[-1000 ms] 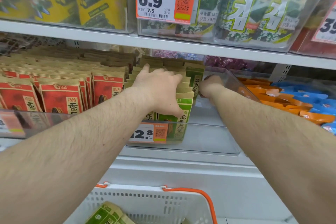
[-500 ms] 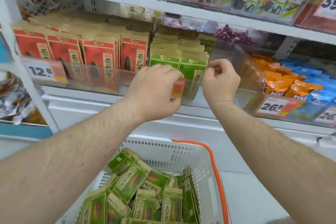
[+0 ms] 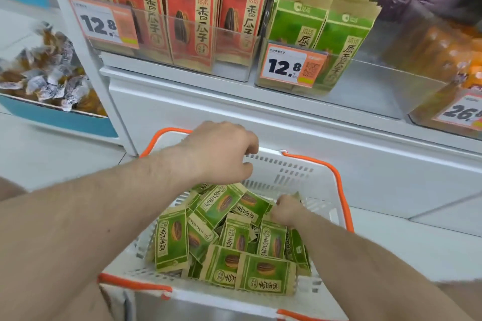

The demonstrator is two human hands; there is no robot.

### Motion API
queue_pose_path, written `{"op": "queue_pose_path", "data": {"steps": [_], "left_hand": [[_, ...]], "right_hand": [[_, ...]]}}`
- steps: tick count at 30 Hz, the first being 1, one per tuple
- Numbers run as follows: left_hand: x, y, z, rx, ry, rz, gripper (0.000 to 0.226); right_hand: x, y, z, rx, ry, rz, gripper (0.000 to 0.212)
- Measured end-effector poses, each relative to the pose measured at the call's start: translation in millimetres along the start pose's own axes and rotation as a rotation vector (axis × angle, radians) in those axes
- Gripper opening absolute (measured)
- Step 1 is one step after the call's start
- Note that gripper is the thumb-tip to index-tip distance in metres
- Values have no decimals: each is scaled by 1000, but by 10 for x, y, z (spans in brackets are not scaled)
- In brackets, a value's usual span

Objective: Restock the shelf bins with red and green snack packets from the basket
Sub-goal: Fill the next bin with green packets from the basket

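A white basket with orange handles stands on the floor below the shelf, filled with several green snack packets. My left hand hovers over the basket's far side, fingers loosely curled downward and holding nothing. My right hand is down among the packets, its fingers curled around the edge of a green packet. On the shelf above, a clear bin holds upright red packets. Beside it on the right, a clear bin holds upright green packets on its left side only.
Price tags reading 12.8 hang on the bin fronts. A blue tray of wrapped sweets sits at the left. Orange packs fill the bin at the right. White floor lies around the basket.
Both hands have dropped from the shelf bin to the basket. The view has tilted down, so the whole basket shows. My right hand has gone in among the green packets.
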State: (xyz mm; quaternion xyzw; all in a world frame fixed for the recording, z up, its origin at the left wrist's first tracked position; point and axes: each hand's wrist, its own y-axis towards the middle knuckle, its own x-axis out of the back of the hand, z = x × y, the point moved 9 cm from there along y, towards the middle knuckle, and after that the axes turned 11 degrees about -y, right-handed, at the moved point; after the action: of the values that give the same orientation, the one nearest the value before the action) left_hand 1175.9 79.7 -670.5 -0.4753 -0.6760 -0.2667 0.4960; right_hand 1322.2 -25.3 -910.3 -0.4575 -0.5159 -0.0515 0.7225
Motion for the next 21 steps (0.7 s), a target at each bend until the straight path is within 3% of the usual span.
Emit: {"op": "queue_pose_path", "data": {"steps": [4, 13, 18, 21], "left_hand": [[-180, 10, -26, -13, 8, 99, 36], [-287, 42, 92, 49, -68, 146, 32], [-322, 25, 241, 198, -300, 124, 26], [-475, -14, 292, 295, -469, 193, 12]], "right_hand": [[-338, -49, -20, 59, -153, 126, 20], [-379, -21, 33, 151, -440, 123, 18], [244, -172, 423, 310, -533, 19, 15], [800, -381, 582, 345, -511, -89, 25]]}}
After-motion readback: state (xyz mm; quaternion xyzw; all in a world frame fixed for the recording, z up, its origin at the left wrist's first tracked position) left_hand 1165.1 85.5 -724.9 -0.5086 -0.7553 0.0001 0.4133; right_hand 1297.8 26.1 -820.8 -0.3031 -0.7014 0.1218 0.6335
